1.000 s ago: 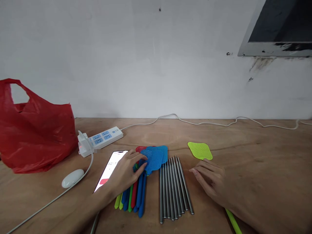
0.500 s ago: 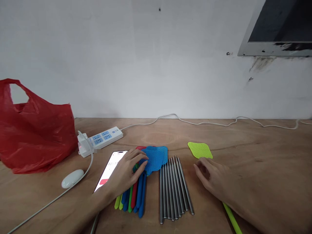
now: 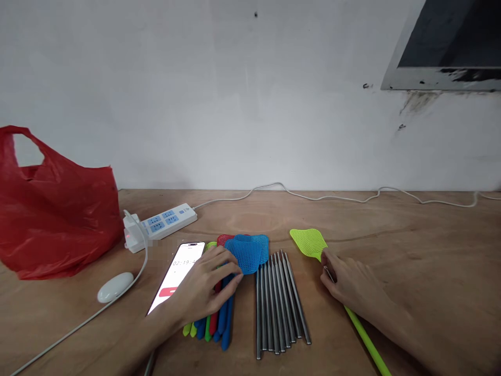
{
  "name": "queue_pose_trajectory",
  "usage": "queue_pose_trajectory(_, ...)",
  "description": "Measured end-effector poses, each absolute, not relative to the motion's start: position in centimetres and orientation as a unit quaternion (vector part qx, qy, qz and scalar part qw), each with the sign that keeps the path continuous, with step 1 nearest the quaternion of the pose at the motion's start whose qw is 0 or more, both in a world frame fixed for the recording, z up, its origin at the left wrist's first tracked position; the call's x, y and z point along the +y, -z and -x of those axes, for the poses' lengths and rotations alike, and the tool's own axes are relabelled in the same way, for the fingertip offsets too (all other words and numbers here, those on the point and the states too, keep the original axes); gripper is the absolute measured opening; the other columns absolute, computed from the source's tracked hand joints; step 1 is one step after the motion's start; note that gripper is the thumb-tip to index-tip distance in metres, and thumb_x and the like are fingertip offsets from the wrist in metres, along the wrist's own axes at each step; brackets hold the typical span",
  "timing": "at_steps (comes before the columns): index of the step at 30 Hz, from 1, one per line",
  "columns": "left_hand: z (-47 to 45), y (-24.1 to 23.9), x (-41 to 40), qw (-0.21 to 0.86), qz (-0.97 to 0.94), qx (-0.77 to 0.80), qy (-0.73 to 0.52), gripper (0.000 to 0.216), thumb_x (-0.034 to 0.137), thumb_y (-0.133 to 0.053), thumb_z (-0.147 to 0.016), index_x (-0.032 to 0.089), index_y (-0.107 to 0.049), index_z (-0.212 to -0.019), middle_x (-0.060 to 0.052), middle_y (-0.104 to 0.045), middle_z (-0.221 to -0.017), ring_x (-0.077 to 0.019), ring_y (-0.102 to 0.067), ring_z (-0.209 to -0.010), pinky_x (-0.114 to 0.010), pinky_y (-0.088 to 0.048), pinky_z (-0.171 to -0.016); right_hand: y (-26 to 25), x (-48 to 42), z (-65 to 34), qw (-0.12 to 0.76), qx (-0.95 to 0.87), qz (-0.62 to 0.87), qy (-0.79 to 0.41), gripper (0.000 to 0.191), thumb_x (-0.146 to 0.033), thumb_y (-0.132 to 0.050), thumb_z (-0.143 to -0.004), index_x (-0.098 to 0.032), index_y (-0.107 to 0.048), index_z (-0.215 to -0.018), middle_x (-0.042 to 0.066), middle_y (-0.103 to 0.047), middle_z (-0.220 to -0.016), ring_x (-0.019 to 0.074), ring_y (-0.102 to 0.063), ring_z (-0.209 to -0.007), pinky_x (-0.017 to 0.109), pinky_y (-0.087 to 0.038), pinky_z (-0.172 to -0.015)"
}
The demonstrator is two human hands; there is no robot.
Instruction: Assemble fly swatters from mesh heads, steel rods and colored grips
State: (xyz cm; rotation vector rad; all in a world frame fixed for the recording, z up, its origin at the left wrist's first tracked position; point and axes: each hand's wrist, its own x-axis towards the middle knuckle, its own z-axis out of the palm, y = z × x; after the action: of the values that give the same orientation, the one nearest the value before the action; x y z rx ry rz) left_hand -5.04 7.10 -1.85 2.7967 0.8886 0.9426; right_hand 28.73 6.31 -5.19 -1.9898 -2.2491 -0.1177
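Observation:
My right hand (image 3: pixel 344 279) has its fingers closed around the neck of a yellow-green fly swatter (image 3: pixel 308 242). The mesh head points away from me, and the long handle runs back under my wrist to the bottom edge. A short bit of metal shaft shows at the fingertips. Over a pile of fly swatters in blue, red and green (image 3: pixel 246 256) lies my left hand (image 3: pixel 213 279), its fingers loosely bent and the thumb apart. It covers the middle of the pile; whether it touches is unclear. Between the hands several thin metal rods (image 3: pixel 279 308) lie side by side.
Left of the pile a phone (image 3: pixel 183 266) shows a running timer, partly under my left forearm. Farther left are a white power strip (image 3: pixel 164 222), a white mouse-shaped object (image 3: pixel 115 287) with a cable beside it, and a red plastic bag (image 3: pixel 58 214). A thin cord runs along the wall.
My right hand has closed on the yellow-green swatter's neck, and its head has shifted left. My left hand has moved slightly right, its fingers a little off the blue mesh.

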Motion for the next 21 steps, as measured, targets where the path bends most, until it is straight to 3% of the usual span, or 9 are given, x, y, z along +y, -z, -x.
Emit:
queue_pose_trajectory(5,4.5,2.1,6.2,0.005,-0.936,0.223,-0.271,0.021,0.017,-0.051,-0.095,0.017,-0.063,-0.078,-0.003,-0.058,-0.07,-0.0188,-0.049,-0.068,-0.032,-0.038,-0.065,6.0,6.7,-28.5,0.273,-0.742,0.6,-0.122,0.009,-0.018,-0.057,-0.075,-0.024,-0.052,-0.08,-0.004,-0.056,-0.058,0.0175,-0.053,-0.052,0.027,-0.028,-0.053)
queue_pose_trajectory(8,4.3,2.3,6.0,-0.016,-0.938,0.209,-0.276,0.026,0.016,-0.049,-0.096,0.017,-0.061,-0.073,-0.001,-0.053,-0.064,-0.0176,-0.046,-0.063,-0.031,-0.035,-0.06,6.5,7.0,-28.1,0.363,-0.715,0.561,-0.205,0.008,-0.029,-0.055,-0.079,-0.025,-0.049,-0.078,-0.005,-0.054,-0.059,0.0152,-0.052,-0.052,0.027,-0.036,-0.053)
queue_pose_trajectory(11,4.3,2.5,6.1,-0.025,-0.937,0.209,-0.279,0.029,0.015,-0.048,-0.097,0.017,-0.06,-0.071,0.0,-0.052,-0.063,-0.0171,-0.045,-0.061,-0.03,-0.035,-0.059,6.4,7.1,-27.6,0.421,-0.658,0.544,-0.305,0.022,-0.043,-0.058,-0.082,-0.025,-0.047,-0.079,-0.003,-0.058,-0.065,0.0143,-0.054,-0.056,0.024,-0.04,-0.051)
queue_pose_trajectory(15,4.5,2.6,6.3,-0.031,-0.937,0.213,-0.275,0.03,0.015,-0.047,-0.098,0.017,-0.059,-0.071,0.0,-0.052,-0.063,-0.0168,-0.045,-0.06,-0.03,-0.035,-0.058,5.5,6.8,-27.5,0.443,-0.523,0.528,-0.501,0.038,-0.051,-0.074,-0.073,-0.023,-0.054,-0.088,-0.005,-0.061,-0.06,0.0083,-0.04,-0.041,0.019,-0.027,-0.037)
queue_pose_trajectory(18,4.5,2.6,6.3,-0.034,-0.936,0.211,-0.278,0.03,0.014,-0.047,-0.099,0.017,-0.058,-0.071,0.0,-0.053,-0.063,-0.0164,-0.045,-0.059,-0.03,-0.036,-0.058,5.0,6.6,-27.4,0.438,-0.456,0.534,-0.562,0.045,-0.049,-0.078,-0.068,-0.019,-0.062,-0.098,-0.003,-0.065,-0.061,0.0078,-0.041,-0.043,0.017,-0.027,-0.036)
queue_pose_trajectory(21,4.5,2.6,6.3,-0.041,-0.936,0.211,-0.279,0.032,0.014,-0.047,-0.099,0.018,-0.058,-0.069,0.0,-0.053,-0.062,-0.0166,-0.045,-0.059,-0.03,-0.035,-0.057,5.0,6.5,-27.2,0.419,-0.413,0.539,-0.602,0.044,-0.046,-0.082,-0.063,-0.015,-0.068,-0.093,-0.001,-0.066,-0.06,0.0067,-0.04,-0.043,0.015,-0.028,-0.035)
